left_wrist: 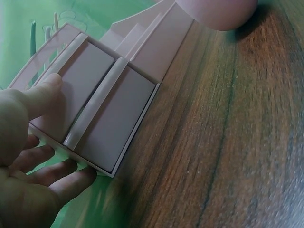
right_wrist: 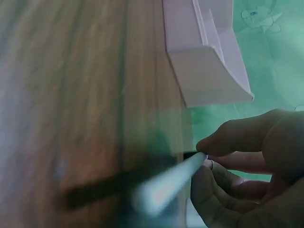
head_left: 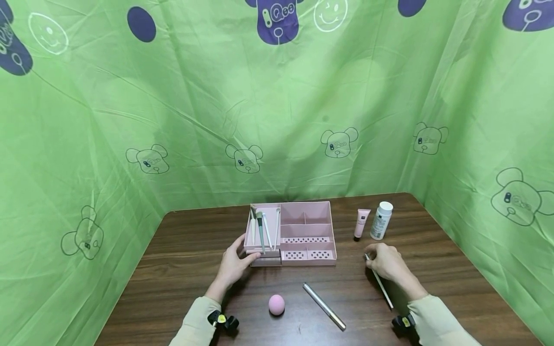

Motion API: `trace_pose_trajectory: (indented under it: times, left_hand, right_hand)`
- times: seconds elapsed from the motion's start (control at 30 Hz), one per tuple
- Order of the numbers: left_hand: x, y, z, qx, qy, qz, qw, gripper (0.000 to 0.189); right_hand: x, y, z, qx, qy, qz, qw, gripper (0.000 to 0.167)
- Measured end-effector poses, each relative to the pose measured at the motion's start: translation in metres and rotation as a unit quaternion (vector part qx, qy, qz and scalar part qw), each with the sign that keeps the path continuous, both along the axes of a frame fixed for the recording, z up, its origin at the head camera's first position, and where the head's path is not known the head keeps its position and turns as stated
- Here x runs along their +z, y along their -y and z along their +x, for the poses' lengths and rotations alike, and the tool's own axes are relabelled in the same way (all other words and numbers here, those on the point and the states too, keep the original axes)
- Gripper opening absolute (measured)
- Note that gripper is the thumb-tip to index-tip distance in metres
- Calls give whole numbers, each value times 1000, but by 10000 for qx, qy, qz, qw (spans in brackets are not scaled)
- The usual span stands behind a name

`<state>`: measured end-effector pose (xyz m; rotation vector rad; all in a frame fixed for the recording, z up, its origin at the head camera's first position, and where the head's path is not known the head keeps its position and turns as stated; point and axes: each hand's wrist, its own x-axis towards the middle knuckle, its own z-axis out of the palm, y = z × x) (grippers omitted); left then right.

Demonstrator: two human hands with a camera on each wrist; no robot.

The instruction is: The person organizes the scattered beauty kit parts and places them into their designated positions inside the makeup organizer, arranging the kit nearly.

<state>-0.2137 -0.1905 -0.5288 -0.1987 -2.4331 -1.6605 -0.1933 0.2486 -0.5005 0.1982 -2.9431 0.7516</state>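
Note:
A pink makeup organizer stands at the middle back of the table. My left hand holds its left front corner, thumb on the upper drawer front and fingers along the side. Two closed drawers show there, the lower drawer nearest the table. Several makeup brushes lie in the tray on top. Over the right of the table, my right hand pinches a slim pale makeup brush near one end. Its pale handle slants back toward the wrist.
Behind the right hand stand a pink tube with a dark cap and a white bottle. In front of the organizer sit a pink ball-shaped sponge and a silver tube. Green cloth hangs around the wooden table.

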Motion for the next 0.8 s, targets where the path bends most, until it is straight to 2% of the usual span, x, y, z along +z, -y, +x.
trace_pose_trajectory:
  times: [0.27, 0.57, 0.8]
  left_hand:
    - [0, 0, 1, 37, 2, -100, 9999, 79]
    - [-1, 0, 1, 32, -6, -48, 10000, 78]
    - [0, 0, 0, -102, -49, 71, 9999, 75]
  right_hand:
    - [14, 26, -7, 201, -310, 1, 9993, 32]
    - [31, 53, -16, 450, -513, -201, 9975, 30]
    - [44, 75, -27, 622, -595, -251, 9960, 30]
